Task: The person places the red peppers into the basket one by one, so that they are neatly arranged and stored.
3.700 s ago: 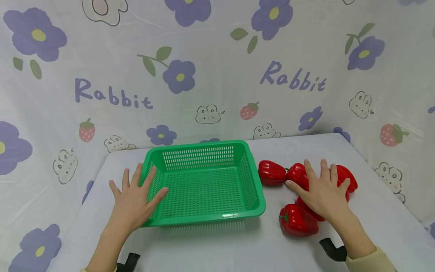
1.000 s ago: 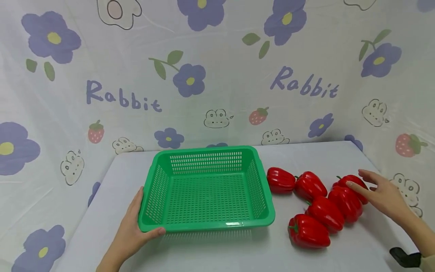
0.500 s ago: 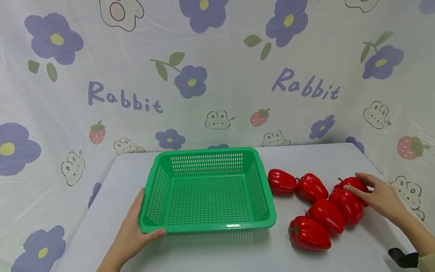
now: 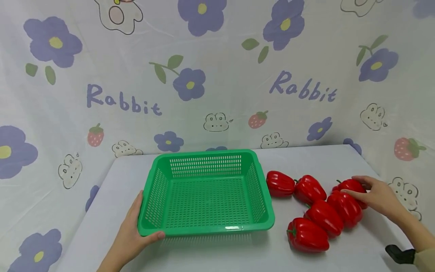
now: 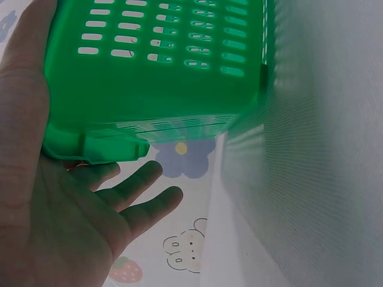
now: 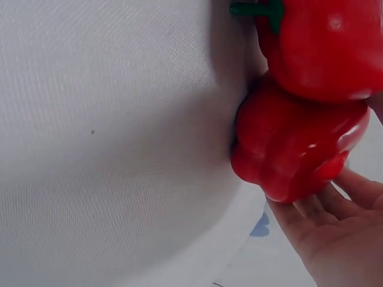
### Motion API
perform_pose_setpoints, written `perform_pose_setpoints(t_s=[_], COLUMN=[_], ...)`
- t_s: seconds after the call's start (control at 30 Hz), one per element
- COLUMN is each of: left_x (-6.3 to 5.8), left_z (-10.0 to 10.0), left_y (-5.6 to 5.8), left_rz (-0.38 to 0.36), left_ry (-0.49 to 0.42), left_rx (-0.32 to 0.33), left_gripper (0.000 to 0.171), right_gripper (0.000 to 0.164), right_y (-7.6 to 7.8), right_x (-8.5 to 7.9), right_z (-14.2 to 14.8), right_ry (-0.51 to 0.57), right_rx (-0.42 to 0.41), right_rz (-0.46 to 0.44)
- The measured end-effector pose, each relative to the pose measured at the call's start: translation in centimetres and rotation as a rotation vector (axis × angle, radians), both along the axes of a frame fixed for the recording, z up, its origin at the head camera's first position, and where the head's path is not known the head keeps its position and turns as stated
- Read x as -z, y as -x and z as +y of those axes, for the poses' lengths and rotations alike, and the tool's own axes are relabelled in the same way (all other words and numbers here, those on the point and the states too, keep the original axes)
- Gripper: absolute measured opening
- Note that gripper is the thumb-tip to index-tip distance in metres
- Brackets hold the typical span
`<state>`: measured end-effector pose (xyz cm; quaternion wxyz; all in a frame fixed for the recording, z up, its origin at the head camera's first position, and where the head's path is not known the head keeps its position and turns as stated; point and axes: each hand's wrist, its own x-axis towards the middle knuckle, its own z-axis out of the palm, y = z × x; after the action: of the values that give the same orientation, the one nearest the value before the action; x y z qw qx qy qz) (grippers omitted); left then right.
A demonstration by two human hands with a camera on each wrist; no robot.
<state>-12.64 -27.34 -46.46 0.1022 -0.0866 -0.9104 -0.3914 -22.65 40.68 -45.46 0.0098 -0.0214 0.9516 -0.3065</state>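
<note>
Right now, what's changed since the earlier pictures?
Your left hand moved nearer you and now holds the near left corner of the green plastic basket; your right hand moved right and now grips the rightmost red bell pepper. The basket and other peppers stayed put.

Table (image 4: 210,258): plain white top, and here's the line-up!
Basket (image 4: 204,153): green, slatted, sitting upright!
Peppers (image 4: 308,235): six glossy reds, right side!

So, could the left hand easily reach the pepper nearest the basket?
Probably not directly: the left hand is at the left end of the basket, which lies between it and that red pepper.
</note>
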Motion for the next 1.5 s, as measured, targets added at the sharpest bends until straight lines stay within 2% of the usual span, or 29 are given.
perform_pose_setpoints(t_s=[0.17, 0.37, 0.6, 0.97, 1.2, 1.5], left_x=[-0.1, -0.2, -0.2, 0.1, 0.1, 0.2], left_z=[0.1, 0.2, 0.3, 0.3, 0.3, 0.1], left_y=[0.1, 0.1, 0.0, -0.1, -0.3, -0.3], left_rz=[-0.006, -0.01, -0.016, -0.031, -0.033, -0.031], left_ry=[-0.016, -0.022, -0.023, -0.028, -0.042, -0.044], left_rx=[0.009, 0.01, 0.011, 0.003, -0.003, 0.003], left_gripper=[0.129, 0.129, 0.128, 0.128, 0.127, 0.127], right_gripper=[0.085, 0.089, 0.089, 0.087, 0.083, 0.075], right_y=[-0.1, -0.2, -0.6, -1.6, -1.6, -1.9], right_x=[-0.1, -0.2, -0.9, -2.9, -3.8, -5.0], right_z=[0.1, 0.1, -0.7, -3.2, -5.1, -9.1], right_ry=[0.01, 0.017, 0.056, 0.128, 0.163, 0.209], right_rx=[0.038, 0.113, 0.145, 0.15, 0.159, 0.086], right_rz=[-0.009, 0.043, 0.078, 0.169, 0.267, 0.434])
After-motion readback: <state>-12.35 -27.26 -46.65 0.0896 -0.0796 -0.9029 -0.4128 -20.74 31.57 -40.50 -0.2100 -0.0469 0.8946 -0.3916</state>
